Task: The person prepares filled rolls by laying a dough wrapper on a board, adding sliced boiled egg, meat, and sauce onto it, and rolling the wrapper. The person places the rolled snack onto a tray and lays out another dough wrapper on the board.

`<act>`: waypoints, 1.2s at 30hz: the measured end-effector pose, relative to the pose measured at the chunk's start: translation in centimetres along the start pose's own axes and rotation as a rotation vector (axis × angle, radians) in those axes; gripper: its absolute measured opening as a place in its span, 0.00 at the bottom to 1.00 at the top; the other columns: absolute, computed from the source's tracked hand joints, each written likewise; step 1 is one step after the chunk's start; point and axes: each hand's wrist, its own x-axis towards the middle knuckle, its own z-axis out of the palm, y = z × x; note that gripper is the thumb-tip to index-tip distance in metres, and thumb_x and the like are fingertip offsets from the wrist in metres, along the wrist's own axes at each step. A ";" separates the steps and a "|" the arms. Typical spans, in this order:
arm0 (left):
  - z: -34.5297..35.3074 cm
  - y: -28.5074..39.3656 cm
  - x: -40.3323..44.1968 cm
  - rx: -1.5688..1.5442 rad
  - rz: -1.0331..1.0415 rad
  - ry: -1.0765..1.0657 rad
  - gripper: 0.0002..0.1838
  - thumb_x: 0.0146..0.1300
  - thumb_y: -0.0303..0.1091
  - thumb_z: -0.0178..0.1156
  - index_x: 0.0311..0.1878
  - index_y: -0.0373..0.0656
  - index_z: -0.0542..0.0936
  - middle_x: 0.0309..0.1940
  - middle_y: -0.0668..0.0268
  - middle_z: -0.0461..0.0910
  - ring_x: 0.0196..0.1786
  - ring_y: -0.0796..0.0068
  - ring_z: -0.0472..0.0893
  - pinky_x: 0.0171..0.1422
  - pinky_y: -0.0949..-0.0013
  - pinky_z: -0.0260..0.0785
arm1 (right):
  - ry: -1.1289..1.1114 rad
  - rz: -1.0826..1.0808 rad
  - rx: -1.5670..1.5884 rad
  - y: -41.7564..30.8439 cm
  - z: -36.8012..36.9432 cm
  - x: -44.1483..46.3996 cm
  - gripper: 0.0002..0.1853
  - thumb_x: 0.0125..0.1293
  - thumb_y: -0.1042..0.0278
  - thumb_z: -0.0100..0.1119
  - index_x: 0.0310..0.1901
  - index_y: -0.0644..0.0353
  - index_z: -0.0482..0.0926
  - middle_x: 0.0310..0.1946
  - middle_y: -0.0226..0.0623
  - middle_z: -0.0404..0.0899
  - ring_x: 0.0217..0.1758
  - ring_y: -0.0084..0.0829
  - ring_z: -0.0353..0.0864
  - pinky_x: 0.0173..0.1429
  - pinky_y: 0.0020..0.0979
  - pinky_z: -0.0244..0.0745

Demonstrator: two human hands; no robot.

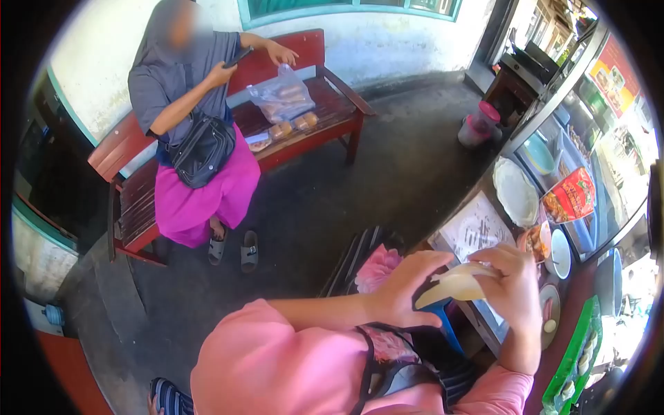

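Note:
My right hand (pixel 510 280) grips a pale, thin, floppy piece (pixel 458 283) that looks like a wrapper or dough sheet, its fingers pressed together at the piece's right end. The piece hangs in the air and curves down to the left. Close to its left end is my left hand (pixel 408 289), with thumb and fingers spread wide; whether it touches the piece cannot be made out. Below the hands, part of a blue container (pixel 449 330) shows. A paper-covered board (pixel 477 225) with dark marks lies just beyond them on the counter.
A white plate (pixel 515 191), a red packet (pixel 570 196), a white bowl (pixel 558 254) and a green tray (pixel 577 360) are on the right. Another person (pixel 187 97) sits on a red bench (pixel 311 149) holding a phone, one hand at a plastic bag (pixel 282 97).

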 end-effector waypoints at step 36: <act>-4.3 2.2 3.4 -0.968 -0.553 -0.381 0.05 0.62 0.28 0.64 0.37 0.36 0.79 0.32 0.68 0.76 0.36 0.81 0.75 0.41 0.76 0.66 | -0.271 0.087 0.227 3.0 -4.3 -7.2 0.12 0.43 0.74 0.74 0.33 0.61 0.84 0.23 0.33 0.74 0.21 0.27 0.72 0.26 0.28 0.63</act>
